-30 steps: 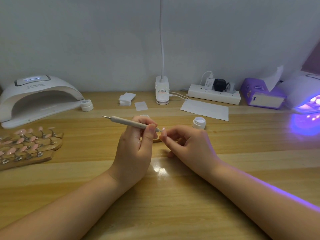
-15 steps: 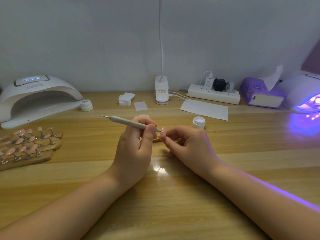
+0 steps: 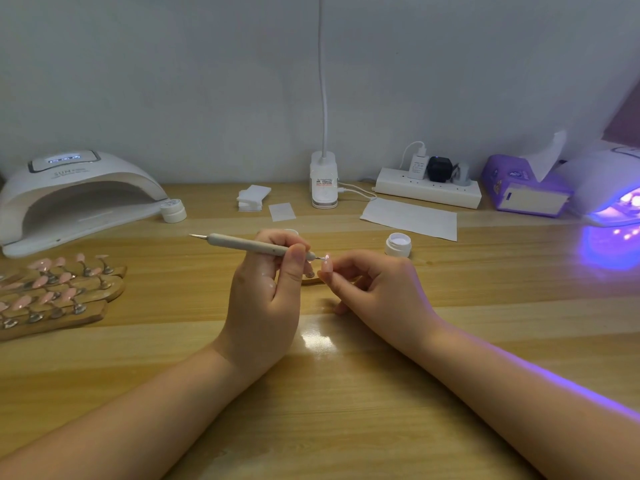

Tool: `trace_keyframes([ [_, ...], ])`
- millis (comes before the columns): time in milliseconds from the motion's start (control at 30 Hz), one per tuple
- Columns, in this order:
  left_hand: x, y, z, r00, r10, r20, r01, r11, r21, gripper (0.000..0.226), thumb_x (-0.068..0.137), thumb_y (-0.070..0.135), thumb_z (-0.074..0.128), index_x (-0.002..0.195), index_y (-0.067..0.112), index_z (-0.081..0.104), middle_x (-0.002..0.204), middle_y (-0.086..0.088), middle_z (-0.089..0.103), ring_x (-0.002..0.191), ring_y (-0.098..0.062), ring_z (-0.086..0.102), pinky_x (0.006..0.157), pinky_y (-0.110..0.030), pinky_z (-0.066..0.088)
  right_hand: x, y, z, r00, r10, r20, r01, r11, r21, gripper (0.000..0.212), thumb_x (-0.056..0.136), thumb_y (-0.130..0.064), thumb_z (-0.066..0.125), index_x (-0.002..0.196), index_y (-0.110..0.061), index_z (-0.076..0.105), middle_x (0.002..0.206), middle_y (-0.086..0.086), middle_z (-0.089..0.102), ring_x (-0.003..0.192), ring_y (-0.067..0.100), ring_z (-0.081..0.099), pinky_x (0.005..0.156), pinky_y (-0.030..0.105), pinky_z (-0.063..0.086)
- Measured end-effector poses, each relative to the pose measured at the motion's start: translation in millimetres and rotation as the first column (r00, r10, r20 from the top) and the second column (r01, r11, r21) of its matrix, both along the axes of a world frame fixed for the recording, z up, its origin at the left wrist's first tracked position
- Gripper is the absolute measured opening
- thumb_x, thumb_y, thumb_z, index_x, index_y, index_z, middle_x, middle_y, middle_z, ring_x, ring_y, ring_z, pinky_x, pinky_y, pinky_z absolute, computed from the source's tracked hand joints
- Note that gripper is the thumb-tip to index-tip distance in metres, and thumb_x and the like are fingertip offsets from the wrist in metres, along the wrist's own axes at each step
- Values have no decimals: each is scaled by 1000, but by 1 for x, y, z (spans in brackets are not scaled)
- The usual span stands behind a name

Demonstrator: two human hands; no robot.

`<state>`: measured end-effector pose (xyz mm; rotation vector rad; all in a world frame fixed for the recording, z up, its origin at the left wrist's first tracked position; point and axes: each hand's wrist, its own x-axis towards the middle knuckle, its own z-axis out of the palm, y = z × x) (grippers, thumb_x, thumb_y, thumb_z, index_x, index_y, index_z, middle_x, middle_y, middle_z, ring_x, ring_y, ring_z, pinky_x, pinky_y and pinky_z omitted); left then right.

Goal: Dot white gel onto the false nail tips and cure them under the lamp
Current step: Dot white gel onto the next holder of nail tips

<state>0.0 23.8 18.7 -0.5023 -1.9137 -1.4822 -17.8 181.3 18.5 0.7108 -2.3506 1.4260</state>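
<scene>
The left hand point(image 3: 265, 296) grips a dotting pen point(image 3: 249, 244), shaft lying left-to-right, tip touching 1 pink nail tip point(image 3: 326, 266) pinched upright by the right hand point(image 3: 377, 289) just beside it at table centre.

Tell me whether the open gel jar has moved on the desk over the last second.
No. The open gel jar sits in the same spot, just below the near corner of the white paper sheet, beyond the right hand.
</scene>
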Motion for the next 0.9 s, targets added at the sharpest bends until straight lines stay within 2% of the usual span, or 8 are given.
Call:
trace_keyframes([
  [100,0,0,0,1000,-22,22,23,1000,-10,8,95,24,45,92,24,53,79,8,60,75,-7,61,69,-15,47,0,0,0,1000,-5,2,5,1000,-4,12,86,-8,70,91,-19,73,82,-19,69,68,1,67,64,25,57],
  [300,1,0,-1,997,-30,66,33,999,-34,10,94,16,45,90,19,54,81,-2,63,75,-10,61,68,-16,49,-1,0,-1,1000,-10,-2,10,1000,-9,11,86,-9,70,91,-17,74,82,-15,70,66,1,66,63,23,56],
  [433,1,1,0,996,-35,86,38,999,-35,10,93,16,45,90,19,54,81,-3,63,75,-10,60,68,-16,49,-1,0,-1,1000,-10,-4,10,1000,-4,12,86,-9,70,92,-18,74,82,-15,70,66,1,66,64,25,56],
  [567,1,1,1,996,-29,81,32,999,-38,10,93,17,45,90,21,53,82,-4,63,76,-10,61,68,-15,48,-1,0,-1,1000,-7,-12,7,1000,0,12,86,-10,71,92,-20,74,82,-18,69,67,-1,66,64,24,56],
  [767,3,2,2,997,-28,77,31,999,-33,10,93,16,45,89,20,53,80,-5,63,75,-9,61,67,-10,46,-3,0,-3,1000,-11,-20,11,1000,-5,12,86,-11,71,92,-20,74,83,-13,71,67,1,67,64,27,57],
  [900,2,2,2,998,-18,61,20,999,-27,10,94,16,45,90,21,53,80,1,62,74,-5,61,67,-11,47,-2,1,-3,1000,-4,-26,4,1000,-1,12,86,-11,71,92,-21,73,82,-19,69,67,-1,67,63,22,56],
])
